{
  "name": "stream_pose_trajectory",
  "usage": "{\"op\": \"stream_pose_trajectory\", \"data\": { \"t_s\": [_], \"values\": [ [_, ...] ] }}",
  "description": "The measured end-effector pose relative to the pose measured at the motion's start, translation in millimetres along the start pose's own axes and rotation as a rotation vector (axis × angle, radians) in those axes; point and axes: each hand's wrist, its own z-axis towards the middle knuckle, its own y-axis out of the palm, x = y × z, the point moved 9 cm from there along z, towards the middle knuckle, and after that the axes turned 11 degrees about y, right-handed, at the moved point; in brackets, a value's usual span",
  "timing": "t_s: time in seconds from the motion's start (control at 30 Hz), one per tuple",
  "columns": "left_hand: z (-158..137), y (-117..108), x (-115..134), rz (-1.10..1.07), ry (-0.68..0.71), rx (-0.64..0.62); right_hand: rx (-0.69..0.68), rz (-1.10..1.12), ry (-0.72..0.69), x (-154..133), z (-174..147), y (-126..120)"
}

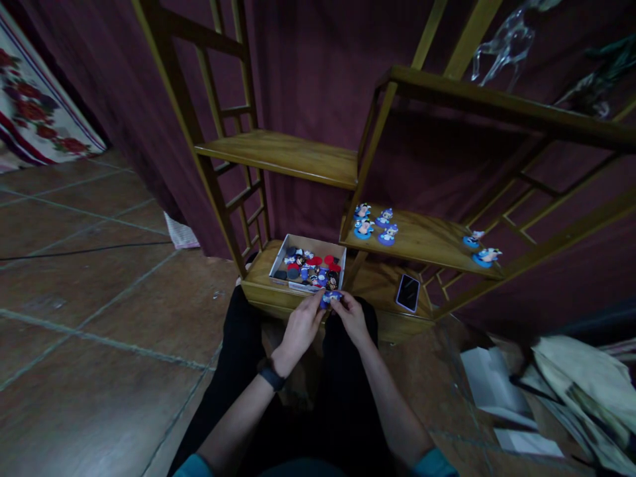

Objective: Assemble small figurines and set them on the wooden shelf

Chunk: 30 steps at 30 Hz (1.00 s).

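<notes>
Between both hands, just in front of a white cardboard box [279, 264], is a small purple-and-white figurine [330, 299]. My left hand [303, 324] grips it from the left, fingers closed at its edge. From the other side my right hand [354, 320] pinches the same figurine. The box sits on the lowest shelf and holds several loose figurines [303, 255] with red, dark and purple round parts, jumbled together. Fingers partly cover the held piece, so its details are hard to make out.
On the middle shelf [422, 242], several figurines on blue and purple bases [387, 234] stand at the left, and two blue-based ones [487, 257] at the right. A phone [408, 293] lies on the lower shelf. A glass horse [504, 43] is above. A pale bag [581, 371] rests right.
</notes>
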Motion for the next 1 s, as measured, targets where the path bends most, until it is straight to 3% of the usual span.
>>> {"op": "stream_pose_trajectory", "data": {
  "t_s": [0.17,0.33,0.57,1.0],
  "values": [
    [1.3,3.5,10.9,0.280,0.088,-0.132,0.012,-0.014,0.006,3.2,2.5,-1.6],
    [2.4,6.1,13.8,0.410,0.133,-0.171,0.005,-0.036,0.015,3.8,2.9,-1.6],
    [4.7,8.7,10.9,0.457,0.159,-0.203,0.004,-0.079,0.022,-0.1,0.2,0.1],
    [10.5,9.6,0.4,0.464,0.122,-0.225,-0.002,-0.074,0.042,23.3,8.5,-1.0]
  ]
}}
